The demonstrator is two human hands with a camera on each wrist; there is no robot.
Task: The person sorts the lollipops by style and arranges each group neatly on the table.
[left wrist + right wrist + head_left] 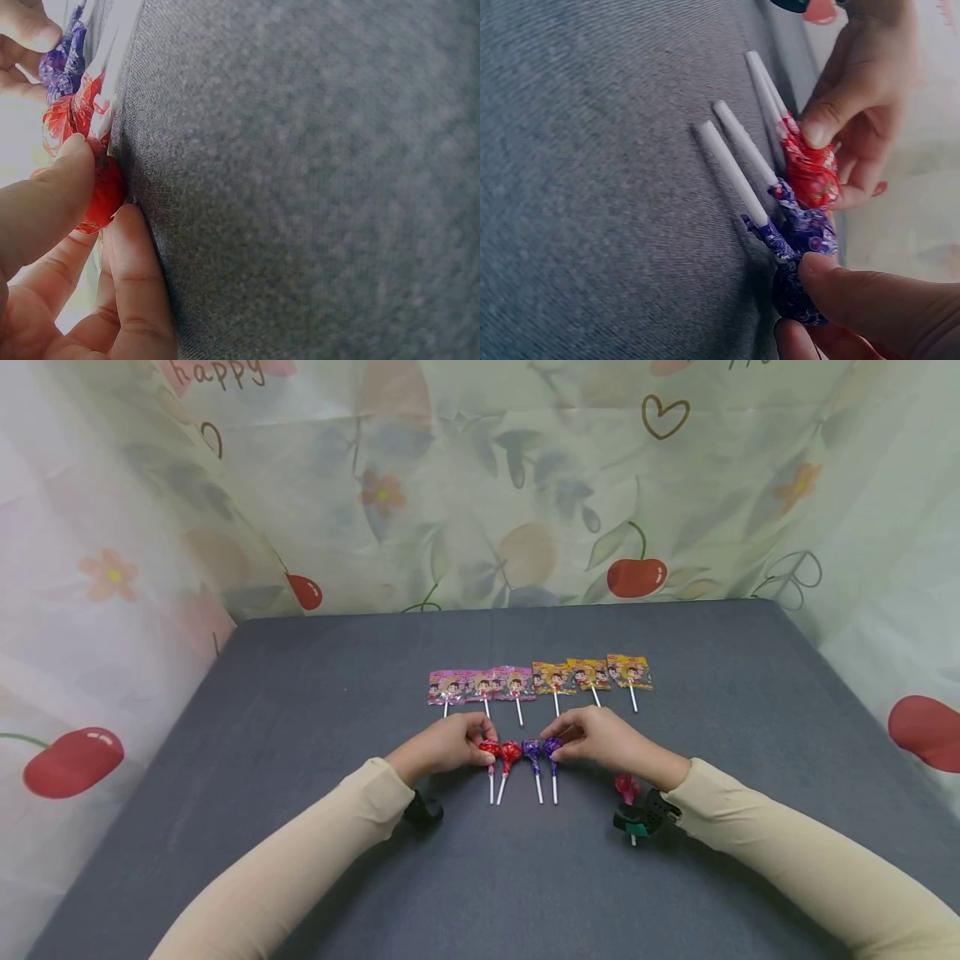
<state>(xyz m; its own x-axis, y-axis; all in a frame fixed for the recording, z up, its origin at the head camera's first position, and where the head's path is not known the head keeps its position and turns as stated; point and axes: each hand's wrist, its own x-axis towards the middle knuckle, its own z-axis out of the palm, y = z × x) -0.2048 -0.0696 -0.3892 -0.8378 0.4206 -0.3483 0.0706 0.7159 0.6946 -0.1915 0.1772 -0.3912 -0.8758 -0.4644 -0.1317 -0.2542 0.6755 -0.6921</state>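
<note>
My left hand [456,743] pinches the head of a red-wrapped lollipop [109,196] between thumb and fingers. Right beside it lies a second red lollipop [510,753]. With thumb and fingertips, my right hand [596,737] pinches the outer purple lollipop [791,292]. The other purple lollipop [532,752] lies between that one and the red pair. All of these have white sticks pointing toward me, and their heads form a row on the dark grey table [337,877].
Behind the hands runs a row of flat-packed lollipops: pink packets [514,683] on the left, yellow packets [588,675] on the right. Another pinkish-red lollipop [627,787] lies partly hidden under the right wrist's black strap [660,810]. Printed curtains [465,527] surround the table.
</note>
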